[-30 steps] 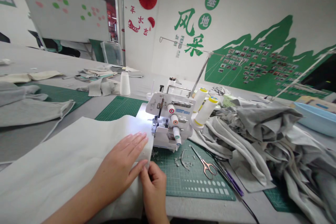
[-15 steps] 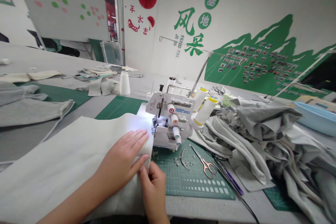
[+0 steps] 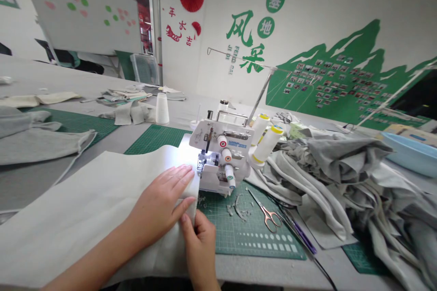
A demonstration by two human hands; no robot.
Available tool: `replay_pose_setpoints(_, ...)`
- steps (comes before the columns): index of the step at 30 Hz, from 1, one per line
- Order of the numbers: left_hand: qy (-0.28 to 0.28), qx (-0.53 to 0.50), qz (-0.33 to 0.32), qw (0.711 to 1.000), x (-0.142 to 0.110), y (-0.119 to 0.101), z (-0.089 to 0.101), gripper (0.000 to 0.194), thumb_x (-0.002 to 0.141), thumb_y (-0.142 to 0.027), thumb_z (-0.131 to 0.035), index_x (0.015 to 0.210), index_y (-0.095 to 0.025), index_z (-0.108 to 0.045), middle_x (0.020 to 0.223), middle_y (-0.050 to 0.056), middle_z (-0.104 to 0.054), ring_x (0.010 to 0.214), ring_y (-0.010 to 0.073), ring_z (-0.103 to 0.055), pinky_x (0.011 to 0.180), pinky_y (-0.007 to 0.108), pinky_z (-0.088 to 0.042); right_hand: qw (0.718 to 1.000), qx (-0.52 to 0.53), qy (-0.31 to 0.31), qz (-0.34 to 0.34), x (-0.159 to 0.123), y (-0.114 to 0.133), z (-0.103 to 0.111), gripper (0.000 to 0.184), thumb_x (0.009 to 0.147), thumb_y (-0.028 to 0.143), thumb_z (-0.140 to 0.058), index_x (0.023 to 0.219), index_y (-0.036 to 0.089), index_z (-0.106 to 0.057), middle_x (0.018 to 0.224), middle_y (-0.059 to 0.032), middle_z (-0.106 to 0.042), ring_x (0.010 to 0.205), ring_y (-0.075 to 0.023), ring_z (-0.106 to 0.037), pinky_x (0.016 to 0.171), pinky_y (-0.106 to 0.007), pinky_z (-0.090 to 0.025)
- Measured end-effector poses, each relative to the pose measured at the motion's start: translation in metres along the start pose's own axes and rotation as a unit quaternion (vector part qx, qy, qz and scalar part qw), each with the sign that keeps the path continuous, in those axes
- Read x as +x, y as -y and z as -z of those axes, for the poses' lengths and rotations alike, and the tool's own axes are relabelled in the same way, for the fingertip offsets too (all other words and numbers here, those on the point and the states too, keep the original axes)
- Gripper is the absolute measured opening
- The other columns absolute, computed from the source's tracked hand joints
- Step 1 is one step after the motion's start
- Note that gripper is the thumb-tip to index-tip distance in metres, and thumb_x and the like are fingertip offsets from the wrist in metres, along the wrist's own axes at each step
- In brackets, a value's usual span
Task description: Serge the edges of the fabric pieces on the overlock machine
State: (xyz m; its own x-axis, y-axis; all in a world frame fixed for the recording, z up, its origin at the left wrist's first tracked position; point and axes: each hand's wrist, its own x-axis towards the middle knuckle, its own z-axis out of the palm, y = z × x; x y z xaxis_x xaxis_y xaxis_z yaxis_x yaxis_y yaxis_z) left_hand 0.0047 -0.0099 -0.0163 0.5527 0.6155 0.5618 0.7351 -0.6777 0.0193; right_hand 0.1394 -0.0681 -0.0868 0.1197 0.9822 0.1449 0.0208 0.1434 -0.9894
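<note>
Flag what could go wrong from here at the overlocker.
The left hand lies flat on the cream fabric, fingertips close to the presser foot of the overlock machine, so a slip could bring them toward the needle. The wide panel trails off to the lower left, and its weight might pull the edge off line, even with the right hand holding it.

Right of the overlocker (image 3: 218, 154), thread cones (image 3: 264, 143) and a heap of grey fabric (image 3: 327, 177) block the way. In front of it, a strip of green cutting mat (image 3: 252, 241) gives passage past scraps (image 3: 239, 207) and scissors (image 3: 268, 216); to its left, a white fabric panel (image 3: 95, 204) lies across the way.
</note>
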Motion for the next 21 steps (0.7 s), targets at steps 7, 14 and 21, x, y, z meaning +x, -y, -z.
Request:
replay_pose_setpoints(7,0.042,-0.021,0.005,0.999,0.011,0.012,-0.003,0.051,0.1,-0.043,-0.047,0.141,-0.013,-0.054,0.147,0.014,-0.055,0.135,0.0281,-0.052,0.113,0.048,-0.043,0.995,0.091,0.031,-0.023,0.0,0.002,0.001,0.032,0.081,0.044,-0.07,0.07,0.015,-0.067,0.062,0.0022,-0.051,0.061,-0.0133,-0.038,0.056,-0.024,-0.032)
replay_pose_setpoints(14,0.018,0.02,-0.034,0.999,-0.018,-0.005,0.015,0.059,0.096,-0.039,-0.054,0.149,-0.016,-0.044,0.152,0.011,-0.049,0.14,0.0298,-0.046,0.118,0.051,-0.034,0.992,0.105,0.065,-0.024,0.001,0.006,-0.002,0.026,0.082,0.038,-0.068,0.069,0.014,-0.068,0.064,0.0014,-0.054,0.063,-0.0136,-0.04,0.059,-0.024,-0.035)
replay_pose_setpoints(21,-0.008,0.077,0.003,0.997,-0.059,-0.042,0.013,0.08,0.093,-0.053,-0.055,0.155,-0.008,-0.031,0.157,0.015,-0.041,0.141,0.031,-0.044,0.114,0.045,-0.038,0.991,0.109,0.074,-0.025,0.002,-0.001,-0.005,0.032,0.087,0.043,-0.066,0.072,0.015,-0.066,0.066,0.0019,-0.051,0.064,-0.0131,-0.037,0.059,-0.024,-0.034)
